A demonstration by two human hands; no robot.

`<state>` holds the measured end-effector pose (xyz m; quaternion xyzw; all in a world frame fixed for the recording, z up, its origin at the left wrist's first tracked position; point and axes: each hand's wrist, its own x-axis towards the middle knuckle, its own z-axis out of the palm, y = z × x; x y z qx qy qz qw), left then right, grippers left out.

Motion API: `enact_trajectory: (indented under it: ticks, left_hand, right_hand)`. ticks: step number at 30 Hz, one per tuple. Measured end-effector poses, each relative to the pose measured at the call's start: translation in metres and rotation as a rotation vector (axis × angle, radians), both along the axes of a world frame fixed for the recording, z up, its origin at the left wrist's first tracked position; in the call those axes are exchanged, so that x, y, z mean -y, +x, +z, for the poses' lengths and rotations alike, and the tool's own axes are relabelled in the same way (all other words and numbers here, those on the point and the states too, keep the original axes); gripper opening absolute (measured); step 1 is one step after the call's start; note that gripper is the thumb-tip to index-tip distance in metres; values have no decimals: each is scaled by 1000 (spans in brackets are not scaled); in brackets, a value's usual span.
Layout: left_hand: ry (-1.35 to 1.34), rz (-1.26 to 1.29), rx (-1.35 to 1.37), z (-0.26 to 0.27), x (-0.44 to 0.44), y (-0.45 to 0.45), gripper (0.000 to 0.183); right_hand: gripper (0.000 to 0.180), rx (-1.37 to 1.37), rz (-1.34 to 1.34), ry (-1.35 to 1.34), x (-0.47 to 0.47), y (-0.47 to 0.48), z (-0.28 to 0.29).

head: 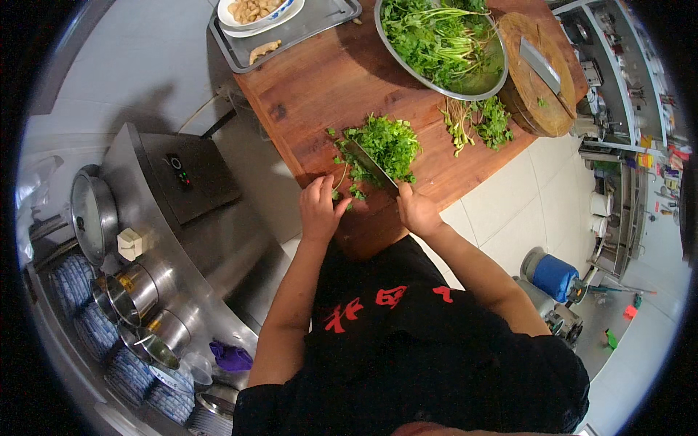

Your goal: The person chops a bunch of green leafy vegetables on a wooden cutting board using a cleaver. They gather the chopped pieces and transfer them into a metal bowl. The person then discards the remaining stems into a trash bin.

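Observation:
My right hand grips the handle of a kitchen knife, whose blade stands against the left side of a heap of chopped cilantro on the wooden table. Beside the table's near left edge is my left hand, fingers apart, close to a thin stem and some loose cilantro leaves. It holds nothing that I can see. Cut stems with roots and a small bunch of leaves lie farther right.
A metal bowl of whole cilantro stands at the back, beside a round wooden chopping block with a cleaver on it. A grey tray with ginger is at the back left. A steel counter holds pots.

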<state>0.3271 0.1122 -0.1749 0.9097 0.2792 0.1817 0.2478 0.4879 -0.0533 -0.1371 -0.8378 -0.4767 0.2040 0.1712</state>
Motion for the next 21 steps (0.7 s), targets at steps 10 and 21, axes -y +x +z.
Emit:
enact_trajectory:
  ticks: [10, 21]
  left_hand:
    - [-51, 47, -138, -2, -4, -12, 25]
    - [-47, 65, -11, -7, -3, -16, 17]
  right_hand:
    - [32, -25, 39, -436, -13, -11, 1]
    - [31, 38, 85, -259, 4, -18, -6]
